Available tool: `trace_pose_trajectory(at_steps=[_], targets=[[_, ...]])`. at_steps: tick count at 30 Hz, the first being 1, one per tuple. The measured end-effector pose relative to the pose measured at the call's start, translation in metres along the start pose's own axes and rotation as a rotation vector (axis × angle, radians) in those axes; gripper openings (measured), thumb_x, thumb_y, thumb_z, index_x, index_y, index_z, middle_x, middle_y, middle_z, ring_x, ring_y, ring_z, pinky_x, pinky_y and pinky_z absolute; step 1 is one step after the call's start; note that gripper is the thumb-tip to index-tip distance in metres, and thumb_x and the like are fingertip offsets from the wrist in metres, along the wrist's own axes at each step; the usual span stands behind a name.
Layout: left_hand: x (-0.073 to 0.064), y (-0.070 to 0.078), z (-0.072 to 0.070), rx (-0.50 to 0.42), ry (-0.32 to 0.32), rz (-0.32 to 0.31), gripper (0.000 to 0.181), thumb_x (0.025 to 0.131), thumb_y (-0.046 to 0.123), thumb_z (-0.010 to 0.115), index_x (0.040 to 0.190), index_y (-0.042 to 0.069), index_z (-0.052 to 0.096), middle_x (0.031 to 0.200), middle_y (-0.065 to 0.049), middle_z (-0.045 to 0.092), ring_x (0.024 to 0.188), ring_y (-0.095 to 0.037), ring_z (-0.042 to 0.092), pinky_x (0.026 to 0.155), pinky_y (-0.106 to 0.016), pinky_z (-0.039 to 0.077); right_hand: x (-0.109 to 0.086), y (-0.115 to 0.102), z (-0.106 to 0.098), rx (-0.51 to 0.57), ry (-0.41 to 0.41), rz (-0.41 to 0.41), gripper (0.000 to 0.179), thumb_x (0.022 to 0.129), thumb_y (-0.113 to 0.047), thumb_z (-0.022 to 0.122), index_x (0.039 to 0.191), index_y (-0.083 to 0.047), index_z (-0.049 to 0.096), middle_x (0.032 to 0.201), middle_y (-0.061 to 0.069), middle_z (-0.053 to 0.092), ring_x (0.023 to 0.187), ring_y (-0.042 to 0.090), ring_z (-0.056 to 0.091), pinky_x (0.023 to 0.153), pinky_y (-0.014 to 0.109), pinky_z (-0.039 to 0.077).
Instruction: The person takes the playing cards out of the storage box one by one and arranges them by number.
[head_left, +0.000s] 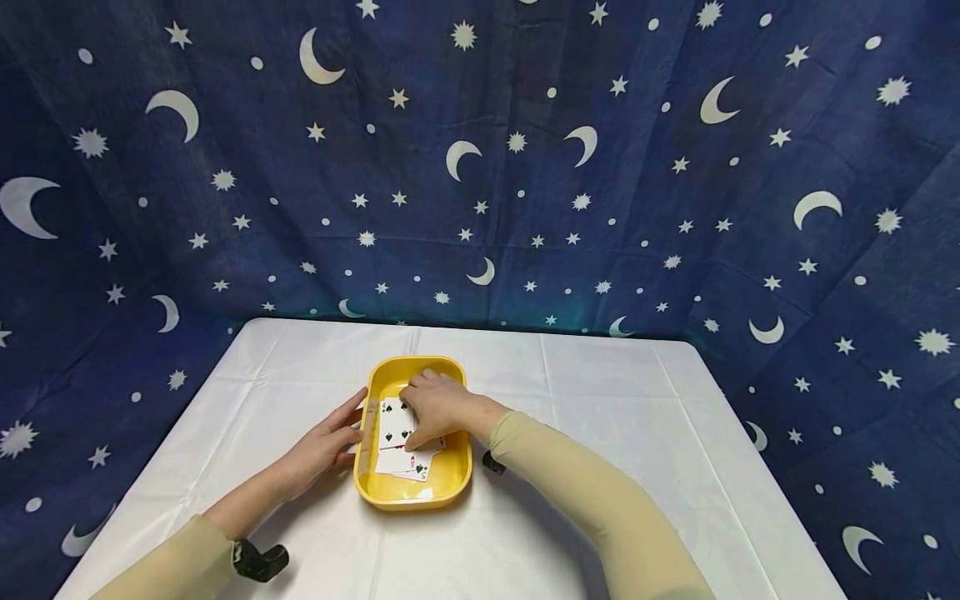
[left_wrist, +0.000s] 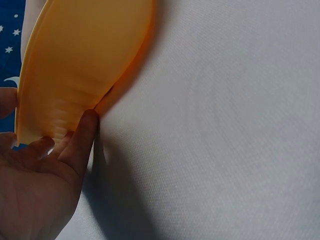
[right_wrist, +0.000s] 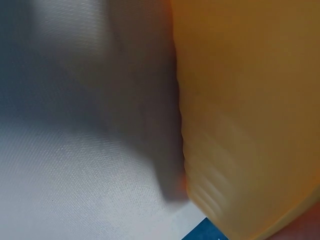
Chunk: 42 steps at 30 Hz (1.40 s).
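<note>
A yellow tray (head_left: 450, 492) with rounded corners stands on the white-covered table, playing cards (head_left: 396, 423) lying face up inside it. Spade pips show on the upper card; below it, more cards (head_left: 401, 463) overlap, one with a red pip and one a five of spades. My right hand (head_left: 438, 407) reaches into the tray and grips the upper card, thumb at its near edge and fingers at its far edge. Outside the left wall, my left hand (head_left: 318, 450) rests extended fingers against the tray, seen from below in the left wrist view.
The white tablecloth (head_left: 600, 417) extends around the tray, with fold lines. Behind and at both sides hangs a dark blue cloth (head_left: 517, 217) printed with moons and stars. A black wrist device (head_left: 258, 561) is at the left sleeve.
</note>
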<state>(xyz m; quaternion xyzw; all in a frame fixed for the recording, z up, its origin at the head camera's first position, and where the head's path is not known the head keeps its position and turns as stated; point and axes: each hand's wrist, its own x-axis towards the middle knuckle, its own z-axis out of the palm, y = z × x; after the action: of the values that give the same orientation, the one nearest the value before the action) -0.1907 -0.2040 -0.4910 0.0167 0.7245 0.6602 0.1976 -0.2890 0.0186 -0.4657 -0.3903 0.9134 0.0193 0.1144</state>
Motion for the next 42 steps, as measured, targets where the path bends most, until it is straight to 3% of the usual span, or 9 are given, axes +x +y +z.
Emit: trace_pose_trajectory(at_steps=[8, 20, 33, 42], targets=[[0.001, -0.001, 0.002, 0.001, 0.009, -0.012, 0.076, 0.103, 0.015, 0.051, 0.166, 0.03, 0.011, 0.167, -0.02, 0.017, 0.142, -0.042, 0.039, 0.101, -0.037, 0.05, -0.007, 0.005, -0.005, 0.035, 0.03, -0.037, 0.085, 0.075, -0.066, 0.08, 0.144, -0.021, 0.058, 0.131, -0.006, 0.055, 0.114, 0.014, 0.042, 0.099, 0.031, 0.039], [0.002, 0.0, 0.002, -0.006, 0.03, -0.022, 0.076, 0.102, 0.014, 0.051, 0.166, 0.03, 0.013, 0.167, -0.019, 0.019, 0.138, -0.039, 0.045, 0.095, -0.034, 0.052, -0.033, 0.02, -0.028, 0.132, 0.133, -0.034, 0.082, 0.076, -0.059, 0.081, 0.145, -0.021, 0.057, 0.145, -0.002, 0.051, 0.13, 0.018, 0.041, 0.113, 0.038, 0.035], [0.0, 0.0, 0.003, -0.003, 0.037, -0.015, 0.077, 0.103, 0.015, 0.052, 0.167, 0.029, 0.011, 0.168, -0.02, 0.017, 0.145, -0.042, 0.036, 0.101, -0.038, 0.051, -0.075, 0.076, -0.056, 0.225, 0.261, 0.038, 0.085, 0.074, -0.056, 0.083, 0.147, -0.021, 0.054, 0.144, -0.002, 0.05, 0.133, 0.017, 0.038, 0.113, 0.039, 0.035], [-0.001, -0.001, 0.003, -0.009, 0.025, -0.004, 0.077, 0.103, 0.016, 0.053, 0.167, 0.029, 0.011, 0.168, -0.02, 0.018, 0.146, -0.042, 0.035, 0.099, -0.037, 0.052, -0.109, 0.115, -0.053, 0.302, 0.292, 0.118, 0.088, 0.073, -0.056, 0.084, 0.148, -0.023, 0.053, 0.146, 0.001, 0.047, 0.134, 0.02, 0.036, 0.11, 0.044, 0.039]])
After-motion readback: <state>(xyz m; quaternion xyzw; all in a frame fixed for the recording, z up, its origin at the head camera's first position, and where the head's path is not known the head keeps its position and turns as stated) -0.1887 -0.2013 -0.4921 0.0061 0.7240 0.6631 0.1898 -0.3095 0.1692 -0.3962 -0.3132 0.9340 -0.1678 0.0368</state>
